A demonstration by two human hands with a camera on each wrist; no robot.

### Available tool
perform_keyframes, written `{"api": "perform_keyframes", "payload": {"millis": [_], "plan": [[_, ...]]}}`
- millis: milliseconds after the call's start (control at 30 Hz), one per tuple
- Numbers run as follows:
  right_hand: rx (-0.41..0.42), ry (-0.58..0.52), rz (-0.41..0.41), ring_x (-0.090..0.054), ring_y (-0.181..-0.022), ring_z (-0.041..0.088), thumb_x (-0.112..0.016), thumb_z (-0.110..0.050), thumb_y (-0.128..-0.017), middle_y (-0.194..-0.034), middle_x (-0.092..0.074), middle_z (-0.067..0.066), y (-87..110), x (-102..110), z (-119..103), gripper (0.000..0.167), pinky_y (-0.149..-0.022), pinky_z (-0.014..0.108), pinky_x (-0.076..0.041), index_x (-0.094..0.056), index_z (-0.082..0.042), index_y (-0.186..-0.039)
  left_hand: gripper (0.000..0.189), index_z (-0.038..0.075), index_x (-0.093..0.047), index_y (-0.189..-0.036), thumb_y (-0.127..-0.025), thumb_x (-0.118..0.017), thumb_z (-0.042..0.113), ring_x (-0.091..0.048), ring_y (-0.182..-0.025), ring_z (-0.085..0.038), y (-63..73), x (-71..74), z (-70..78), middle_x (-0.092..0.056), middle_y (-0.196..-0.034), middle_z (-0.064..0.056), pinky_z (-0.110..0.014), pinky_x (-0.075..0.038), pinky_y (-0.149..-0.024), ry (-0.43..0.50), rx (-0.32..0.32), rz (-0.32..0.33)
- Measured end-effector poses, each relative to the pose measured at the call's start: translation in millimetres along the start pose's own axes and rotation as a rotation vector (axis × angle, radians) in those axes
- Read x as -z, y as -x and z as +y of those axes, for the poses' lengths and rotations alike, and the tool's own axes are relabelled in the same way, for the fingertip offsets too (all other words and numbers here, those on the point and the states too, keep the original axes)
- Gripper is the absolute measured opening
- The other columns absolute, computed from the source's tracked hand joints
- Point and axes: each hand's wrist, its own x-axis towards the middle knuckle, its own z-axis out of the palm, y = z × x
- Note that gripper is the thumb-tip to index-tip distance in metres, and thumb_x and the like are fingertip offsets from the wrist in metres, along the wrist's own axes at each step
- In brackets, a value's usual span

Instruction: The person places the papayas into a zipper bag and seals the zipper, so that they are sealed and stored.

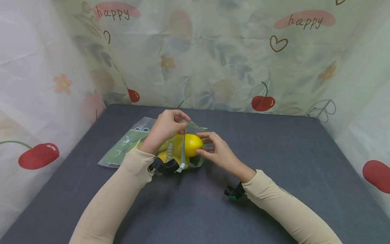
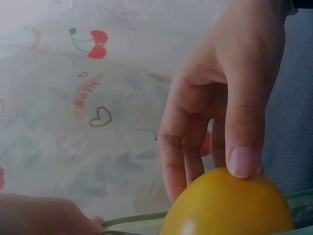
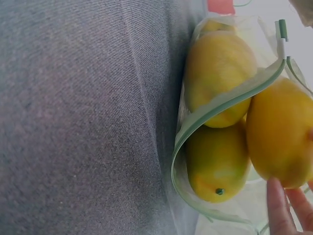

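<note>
A clear zip bag with a green-edged mouth [image 3: 230,102] lies on its side on the table, its mouth toward the right. My left hand [image 1: 169,125] pinches the upper rim of the mouth. At the opening is a yellow mango [image 1: 193,145], its outer end sticking out between my hands. My right hand [image 1: 218,149] holds that end, thumb on the near side and fingers curved round the far side. Deeper in the bag, a mango [image 3: 220,58] and a greener one with a stem stub [image 3: 217,159] show in the right wrist view.
Clear plastic with a green printed panel [image 1: 120,149] spreads flat at the left. The dark grey table [image 1: 274,149] is enclosed by a patterned curtain [image 1: 207,67] at the back and sides. Black devices sit on the left wrist [image 1: 164,165] and right wrist [image 1: 234,191].
</note>
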Motion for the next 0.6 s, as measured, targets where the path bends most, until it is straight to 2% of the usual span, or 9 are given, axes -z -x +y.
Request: {"api": "perform_keyframes", "payload": {"millis": [100, 233, 367, 600], "plan": [[-0.03, -0.025, 0.015, -0.059, -0.115, 0.025, -0.069, -0.016, -0.088, -0.133, -0.052, 0.008, -0.8, -0.7, -0.6, 0.047, -0.093, 0.036, -0.053, -0.049, -0.009, -0.13, 0.024, 0.012, -0.069, -0.109, -0.088, -0.058, 0.01, -0.069, -0.073, -0.019, -0.4, 0.0, -0.4, -0.071, -0.087, -0.006, -0.035, -0.055, -0.073, 0.001, -0.002, 0.0], [-0.049, -0.065, 0.023, -0.061, -0.113, 0.027, -0.069, -0.014, -0.089, -0.127, -0.051, 0.01, -2.1, -1.6, 0.0, 0.04, -0.094, 0.038, -0.052, -0.051, -0.008, -0.124, 0.024, 0.011, -0.069, -0.109, -0.088, -0.058, 0.01, -0.069, -0.072, -0.02, -0.1, 0.1, 0.6, -0.071, -0.086, -0.007, -0.036, -0.055, -0.075, -0.001, -0.006, -0.002], [-0.037, -0.093, 0.032, -0.06, -0.113, 0.027, -0.068, -0.011, -0.088, -0.122, -0.049, 0.01, -3.4, -3.0, 0.9, 0.036, -0.093, 0.039, -0.052, -0.054, -0.006, -0.121, 0.026, 0.011, -0.069, -0.11, -0.088, -0.057, 0.009, -0.068, -0.072, -0.021, 0.0, 0.2, 1.7, -0.071, -0.087, -0.007, -0.036, -0.054, -0.075, 0.002, -0.007, -0.004], [0.001, -0.094, 0.025, -0.061, -0.112, 0.027, -0.066, -0.008, -0.09, -0.122, -0.052, 0.011, -4.0, -5.4, 0.0, 0.032, -0.089, 0.029, -0.054, -0.055, -0.005, -0.12, 0.025, 0.011, -0.069, -0.11, -0.088, -0.057, 0.009, -0.069, -0.073, -0.02, 0.6, 0.4, 2.8, -0.071, -0.088, -0.006, -0.035, -0.055, -0.074, 0.008, -0.006, -0.004]]}}
